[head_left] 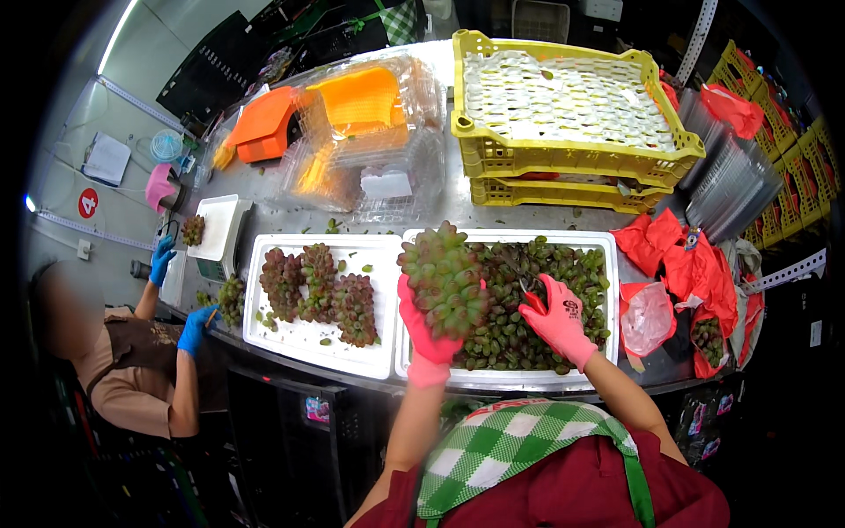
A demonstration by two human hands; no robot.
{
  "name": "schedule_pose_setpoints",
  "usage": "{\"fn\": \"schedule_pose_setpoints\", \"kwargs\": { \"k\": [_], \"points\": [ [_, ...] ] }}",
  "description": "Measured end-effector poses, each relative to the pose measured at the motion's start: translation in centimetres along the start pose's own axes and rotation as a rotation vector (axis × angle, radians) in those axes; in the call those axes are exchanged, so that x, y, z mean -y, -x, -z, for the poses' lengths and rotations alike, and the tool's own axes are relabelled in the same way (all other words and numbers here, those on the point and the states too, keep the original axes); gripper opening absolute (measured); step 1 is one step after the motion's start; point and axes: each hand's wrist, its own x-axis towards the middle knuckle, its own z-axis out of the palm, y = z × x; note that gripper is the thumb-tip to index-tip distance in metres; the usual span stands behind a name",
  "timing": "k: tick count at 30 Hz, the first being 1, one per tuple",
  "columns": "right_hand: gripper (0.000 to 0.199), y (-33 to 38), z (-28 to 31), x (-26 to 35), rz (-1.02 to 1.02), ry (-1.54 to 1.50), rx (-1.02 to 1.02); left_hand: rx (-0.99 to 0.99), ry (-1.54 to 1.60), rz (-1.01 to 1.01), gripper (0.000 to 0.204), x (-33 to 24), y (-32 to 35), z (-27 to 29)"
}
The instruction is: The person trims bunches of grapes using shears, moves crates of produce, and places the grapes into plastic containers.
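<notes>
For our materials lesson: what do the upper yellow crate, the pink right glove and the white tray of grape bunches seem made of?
Upper yellow crate: likely rigid plastic, slightly glossy, with moulded slots.
Pink right glove: perhaps matte knit fabric, fitting snugly.
White tray: foam or plastic, smooth, thick-rimmed; unclear which.

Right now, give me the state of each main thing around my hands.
Left hand, pink-gloved, holding
Grape bunch, held up
Right hand, pink-gloved, gripping
Scissors, in the right hand; blade opening unclear
Left white tray, partly filled with three bunches
Right white tray, largely covered by loose grapes
Upper yellow crate, stacked, lined with white netting
Red bags, crumpled
Clear containers, stacked
</notes>
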Motion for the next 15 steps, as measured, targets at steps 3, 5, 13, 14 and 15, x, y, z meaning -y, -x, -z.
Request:
{"fn": "schedule_pose_setpoints", "kwargs": {
  "k": [3,5,13,14,15],
  "points": [
    [0.053,-0.1,-0.1,0.1,0.101,-0.182,-0.056,0.091,0.003,0.096,0.061,-0.6,-0.2,0.0],
    [0.058,-1.1,1.0,2.7,0.163,-0.701,-0.016,-0.046,-0.165,0.044,0.057,-0.3,0.0,-1.7],
    [0.06,-3.2,1.8,7.1,-0.184,-1.756,0.503,-0.126,-0.681,-0.081,0.048,0.9,0.5,-3.0],
    [0.058,-3.6,0.9,6.1,-0.241,-1.897,0.611,-0.214,-0.699,-0.068,0.048,0.9,0.9,-3.8],
    [0.057,-3.4,1.2,6.3,-0.189,-1.947,0.643,-0.213,-0.77,-0.071,0.048,0.8,1.1,-3.8]
  ]
}}
